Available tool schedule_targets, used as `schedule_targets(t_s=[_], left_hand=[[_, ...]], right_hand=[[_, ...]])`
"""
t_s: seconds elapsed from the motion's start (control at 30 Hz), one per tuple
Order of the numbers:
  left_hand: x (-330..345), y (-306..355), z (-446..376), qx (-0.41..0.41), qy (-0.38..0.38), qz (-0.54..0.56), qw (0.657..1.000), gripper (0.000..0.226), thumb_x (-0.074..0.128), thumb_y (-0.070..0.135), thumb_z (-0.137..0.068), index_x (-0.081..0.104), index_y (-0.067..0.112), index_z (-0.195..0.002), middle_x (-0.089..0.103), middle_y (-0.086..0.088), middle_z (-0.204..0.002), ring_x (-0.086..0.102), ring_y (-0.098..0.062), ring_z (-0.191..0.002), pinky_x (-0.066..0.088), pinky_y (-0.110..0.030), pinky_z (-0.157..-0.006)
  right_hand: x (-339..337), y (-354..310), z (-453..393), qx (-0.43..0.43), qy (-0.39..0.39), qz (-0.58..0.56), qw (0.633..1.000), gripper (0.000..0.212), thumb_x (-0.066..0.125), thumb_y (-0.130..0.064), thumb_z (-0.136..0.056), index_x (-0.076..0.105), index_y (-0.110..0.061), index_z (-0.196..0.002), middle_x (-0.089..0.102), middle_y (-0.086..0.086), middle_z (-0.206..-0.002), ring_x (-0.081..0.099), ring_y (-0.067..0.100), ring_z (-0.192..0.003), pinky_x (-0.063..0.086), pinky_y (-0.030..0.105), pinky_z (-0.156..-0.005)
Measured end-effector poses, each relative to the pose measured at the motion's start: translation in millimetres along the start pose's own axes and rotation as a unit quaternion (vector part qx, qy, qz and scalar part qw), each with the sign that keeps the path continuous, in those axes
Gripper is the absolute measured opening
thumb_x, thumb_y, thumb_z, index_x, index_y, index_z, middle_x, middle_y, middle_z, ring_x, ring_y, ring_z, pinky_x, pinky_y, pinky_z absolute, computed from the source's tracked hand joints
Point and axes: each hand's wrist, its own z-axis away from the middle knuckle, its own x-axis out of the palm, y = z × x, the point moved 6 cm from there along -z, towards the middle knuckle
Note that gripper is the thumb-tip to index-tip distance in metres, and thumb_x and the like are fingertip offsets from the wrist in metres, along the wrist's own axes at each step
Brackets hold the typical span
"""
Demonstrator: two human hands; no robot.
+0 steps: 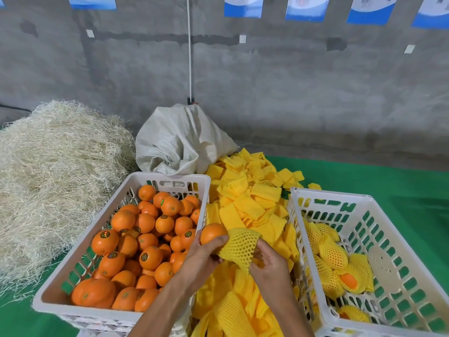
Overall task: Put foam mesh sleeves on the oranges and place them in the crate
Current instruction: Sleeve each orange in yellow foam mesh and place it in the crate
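My left hand [202,254] grips a bare orange [211,232] between the two crates. A yellow foam mesh sleeve [239,246] is stretched open beside the orange, and my right hand [268,262] pinches its lower right edge. The left white crate [73,273] is full of loose oranges [145,239]. The right white crate [398,310] holds several sleeved oranges [332,255] along its left side.
A heap of flat yellow sleeves [245,200] lies between and behind the crates on the green table cover [413,186]. A grey woven sack [179,139] and a mound of pale straw-like packing fibre [53,171] stand behind, against a concrete wall.
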Motion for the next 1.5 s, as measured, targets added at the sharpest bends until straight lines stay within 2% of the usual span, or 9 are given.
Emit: schedule_targets(t_s=[0.07,0.23,0.53,0.67,0.97,1.07,1.2,1.37,1.5], left_hand=[[2.5,0.4,1.3,-0.010,0.007,-0.015,1.000,0.092,0.085,0.017,-0.083,0.029,0.031,-0.155,0.066,-0.018,-0.132,0.067,-0.039,-0.102,0.051,-0.049,-0.078],[2.9,-3.2,0.0,-0.041,0.041,-0.028,0.998,0.047,0.059,0.035,-0.101,0.056,0.008,-0.139,0.065,-0.025,-0.131,0.060,-0.047,-0.124,0.044,-0.063,-0.110],[8.1,-8.6,-2.8,-0.061,-0.034,-0.107,0.992,0.042,0.057,0.049,-0.100,0.076,0.018,-0.121,0.067,-0.020,-0.121,0.055,-0.039,-0.110,0.043,-0.053,-0.091],[8.1,-10.0,-8.7,-0.070,-0.065,-0.107,0.990,0.042,0.057,0.046,-0.102,0.073,0.015,-0.125,0.066,-0.019,-0.136,0.056,-0.044,-0.132,0.035,-0.063,-0.118],[15.6,-12.6,-2.4,-0.060,-0.053,-0.223,0.971,0.039,0.048,0.056,-0.104,0.073,0.031,-0.121,0.077,-0.001,-0.107,0.073,-0.024,-0.089,0.057,-0.042,-0.075],[18.4,-18.6,4.7,-0.083,-0.099,-0.212,0.969,0.043,0.054,0.076,-0.091,0.054,0.051,-0.126,0.068,0.027,-0.115,0.073,-0.018,-0.102,0.060,-0.045,-0.078],[14.9,-17.5,3.7,-0.050,-0.068,-0.196,0.977,0.120,0.078,0.077,-0.070,0.031,0.013,-0.161,0.039,-0.018,-0.161,0.070,-0.030,-0.111,0.060,-0.054,-0.090],[18.5,0.1,13.9,-0.056,-0.087,-0.063,0.993,0.066,0.070,0.077,-0.078,0.051,0.053,-0.136,0.055,0.017,-0.143,0.058,-0.023,-0.132,0.051,-0.058,-0.107],[10.4,5.1,12.3,-0.046,-0.053,-0.046,0.996,0.073,0.058,0.084,-0.080,0.061,0.043,-0.141,0.060,0.007,-0.148,0.058,-0.019,-0.135,0.052,-0.047,-0.107]], right_hand=[[4.2,2.6,-3.6,0.023,-0.022,0.054,0.998,0.067,0.069,-0.015,-0.097,0.038,-0.048,-0.147,0.043,-0.047,-0.126,0.045,-0.029,-0.112,0.045,0.008,-0.096],[14.5,-1.0,-10.9,0.035,-0.055,0.100,0.993,0.081,0.073,-0.026,-0.095,0.024,-0.040,-0.158,0.042,-0.014,-0.155,0.053,0.004,-0.129,0.051,0.030,-0.102],[14.4,-12.2,-20.5,-0.020,-0.031,0.204,0.978,0.085,0.073,-0.041,-0.090,0.020,-0.039,-0.156,0.019,-0.025,-0.154,0.039,0.018,-0.140,0.049,0.036,-0.103],[14.2,-16.0,-24.3,-0.019,-0.035,0.217,0.975,0.082,0.072,-0.043,-0.089,0.019,-0.042,-0.151,0.022,-0.018,-0.150,0.044,0.021,-0.131,0.052,0.039,-0.095],[16.5,-23.5,-33.4,-0.004,-0.048,0.310,0.949,0.066,0.060,-0.064,-0.063,0.024,-0.049,-0.117,0.026,-0.011,-0.110,0.055,0.022,-0.087,0.043,0.032,-0.056],[14.1,-20.3,-33.7,0.007,-0.056,0.315,0.948,0.069,0.059,-0.066,-0.066,0.026,-0.054,-0.126,0.032,-0.011,-0.125,0.056,0.024,-0.100,0.051,0.039,-0.070],[20.9,-24.1,-29.2,-0.030,-0.037,0.251,0.967,0.093,0.061,-0.065,-0.074,0.009,-0.056,-0.150,0.026,-0.018,-0.158,0.028,0.017,-0.145,0.041,0.047,-0.109],[19.5,-22.9,-23.3,-0.033,0.039,0.098,0.994,0.102,0.076,-0.077,-0.067,0.013,-0.066,-0.147,0.027,-0.032,-0.153,0.032,-0.002,-0.136,0.039,0.030,-0.102],[26.4,-20.5,-18.4,-0.045,0.049,0.065,0.996,0.086,0.071,-0.083,-0.069,0.022,-0.072,-0.139,0.029,-0.039,-0.143,0.041,0.001,-0.134,0.042,0.020,-0.094]])
